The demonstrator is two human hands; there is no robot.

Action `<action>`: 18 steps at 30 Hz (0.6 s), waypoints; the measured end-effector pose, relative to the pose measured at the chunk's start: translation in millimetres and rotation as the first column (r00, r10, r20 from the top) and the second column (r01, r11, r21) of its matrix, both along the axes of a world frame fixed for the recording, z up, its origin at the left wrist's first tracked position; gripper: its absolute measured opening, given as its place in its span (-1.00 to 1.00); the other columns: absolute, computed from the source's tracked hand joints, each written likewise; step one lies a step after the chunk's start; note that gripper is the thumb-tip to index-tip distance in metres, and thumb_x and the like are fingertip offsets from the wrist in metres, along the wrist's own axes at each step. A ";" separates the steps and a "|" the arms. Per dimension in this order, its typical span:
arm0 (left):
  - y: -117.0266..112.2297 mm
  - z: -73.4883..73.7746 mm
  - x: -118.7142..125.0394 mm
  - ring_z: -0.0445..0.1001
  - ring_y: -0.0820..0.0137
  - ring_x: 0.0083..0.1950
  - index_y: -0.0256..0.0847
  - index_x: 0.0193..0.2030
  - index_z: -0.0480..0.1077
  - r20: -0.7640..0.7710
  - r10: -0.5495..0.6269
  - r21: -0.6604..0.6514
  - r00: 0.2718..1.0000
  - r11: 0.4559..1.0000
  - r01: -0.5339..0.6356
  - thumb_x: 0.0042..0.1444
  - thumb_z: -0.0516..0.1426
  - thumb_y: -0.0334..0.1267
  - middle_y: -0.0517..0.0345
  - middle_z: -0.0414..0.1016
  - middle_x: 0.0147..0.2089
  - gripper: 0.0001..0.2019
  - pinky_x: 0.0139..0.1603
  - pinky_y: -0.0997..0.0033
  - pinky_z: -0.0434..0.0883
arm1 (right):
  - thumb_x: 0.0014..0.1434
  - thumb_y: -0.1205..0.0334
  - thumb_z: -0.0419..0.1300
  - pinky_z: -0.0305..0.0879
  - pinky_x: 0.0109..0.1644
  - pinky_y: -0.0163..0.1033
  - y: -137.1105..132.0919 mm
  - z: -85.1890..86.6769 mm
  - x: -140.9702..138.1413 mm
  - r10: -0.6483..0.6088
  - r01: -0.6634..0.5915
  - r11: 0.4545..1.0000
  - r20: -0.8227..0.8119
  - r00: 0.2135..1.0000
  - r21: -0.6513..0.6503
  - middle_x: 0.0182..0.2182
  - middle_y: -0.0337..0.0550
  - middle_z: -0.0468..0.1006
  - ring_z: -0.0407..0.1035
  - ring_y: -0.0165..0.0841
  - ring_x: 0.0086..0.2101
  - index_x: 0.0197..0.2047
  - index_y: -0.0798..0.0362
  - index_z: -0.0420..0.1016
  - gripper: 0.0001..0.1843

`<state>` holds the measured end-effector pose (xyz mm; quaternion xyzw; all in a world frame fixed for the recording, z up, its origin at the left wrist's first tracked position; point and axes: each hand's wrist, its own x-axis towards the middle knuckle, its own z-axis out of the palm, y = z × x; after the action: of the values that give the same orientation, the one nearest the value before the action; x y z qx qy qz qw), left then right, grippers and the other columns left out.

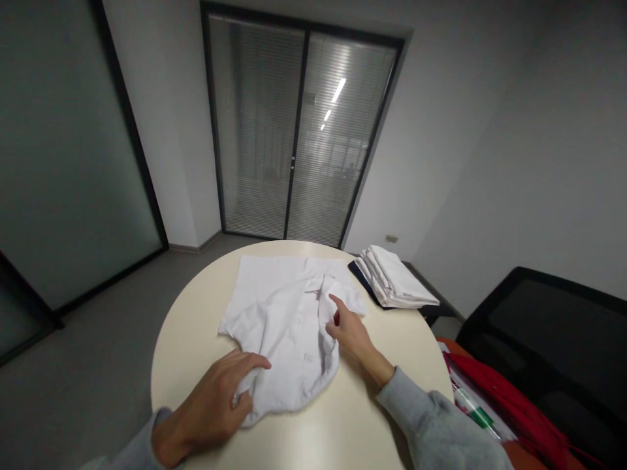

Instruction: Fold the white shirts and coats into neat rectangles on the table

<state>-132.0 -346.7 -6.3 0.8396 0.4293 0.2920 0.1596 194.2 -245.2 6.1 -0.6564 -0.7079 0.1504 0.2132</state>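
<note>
A white shirt with buttons down its front lies spread and rumpled on the round cream table. At its near left edge, my left hand has the cloth between thumb and fingers, with the index finger lying over the top. My right hand is on the shirt's right side by a raised fold. Its index finger points out along the cloth, while the thumb and other fingers curl against the fabric edge. Where those fingertips meet the cloth is partly hidden.
A stack of folded white cloth sits on something dark at the table's back right edge. To the right stands a black mesh chair, with a red bag and a clear packet on its orange seat.
</note>
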 end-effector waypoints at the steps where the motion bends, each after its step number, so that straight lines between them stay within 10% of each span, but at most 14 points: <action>1: -1.8 -2.2 -5.5 0.54 0.14 0.04 -0.01 0.08 0.48 0.013 -0.003 -0.008 1.000 1.000 0.003 -0.03 0.06 -0.39 0.04 0.59 -0.03 -0.50 0.17 0.16 0.49 | 0.09 0.30 0.14 0.21 -0.23 -0.26 -2.9 2.8 4.0 0.020 -0.018 0.999 -0.048 0.999 0.027 -0.34 -0.25 0.51 0.42 -0.28 -0.31 0.45 0.00 0.19 -0.18; 6: -14.2 -30.3 -53.0 0.50 0.08 0.20 0.00 0.26 0.38 0.124 0.079 -0.067 0.989 0.995 -0.071 0.09 0.08 -0.28 -0.02 0.51 0.18 -0.46 0.24 0.11 0.47 | 0.18 0.16 0.07 0.23 -0.27 -0.24 -59.0 18.5 37.7 -0.001 0.057 0.977 -0.267 0.964 0.205 -0.45 -0.34 0.36 0.32 -0.30 -0.42 0.41 0.05 0.22 -0.28; 11: -19.4 -50.1 -92.1 0.49 0.10 0.26 -0.04 0.54 0.00 0.036 0.236 -0.107 0.971 0.967 -0.231 0.15 0.06 -0.29 -0.02 0.42 0.33 -0.21 0.28 0.13 0.44 | 0.23 0.07 0.04 0.25 -0.32 -0.23 -133.8 0.3 78.9 -0.152 0.157 0.987 -0.211 0.966 0.008 -0.51 -0.37 0.36 0.35 -0.29 -0.47 0.48 0.06 0.11 -0.22; 15: -8.5 -21.3 -93.4 0.37 0.07 0.37 0.04 0.54 0.06 -0.175 0.156 -0.017 0.972 0.987 -0.161 0.17 0.18 -0.19 0.05 0.34 0.41 -0.22 0.38 0.13 0.33 | 0.21 -0.05 0.07 0.39 -0.14 -0.09 -164.1 -9.9 107.6 -0.110 0.138 0.960 0.128 0.986 -0.243 -0.29 -0.10 0.65 0.56 -0.10 -0.26 0.30 -0.05 0.44 -0.37; 18: 9.6 10.4 -63.1 0.33 0.07 0.40 0.06 0.52 0.11 -0.234 0.127 0.023 0.964 0.992 -0.125 0.20 0.23 -0.02 0.05 0.25 0.48 -0.23 0.39 0.12 0.32 | 0.24 -0.22 0.08 0.42 0.05 0.05 -157.0 10.7 103.4 -0.120 0.160 0.978 0.261 0.958 -0.137 0.00 0.09 0.65 0.55 0.05 -0.02 0.30 -0.02 0.46 -0.31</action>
<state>-195.1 -337.2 4.1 0.8401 0.4963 0.2018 0.0852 297.6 -402.2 16.7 -0.7333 -0.6668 0.1060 0.0797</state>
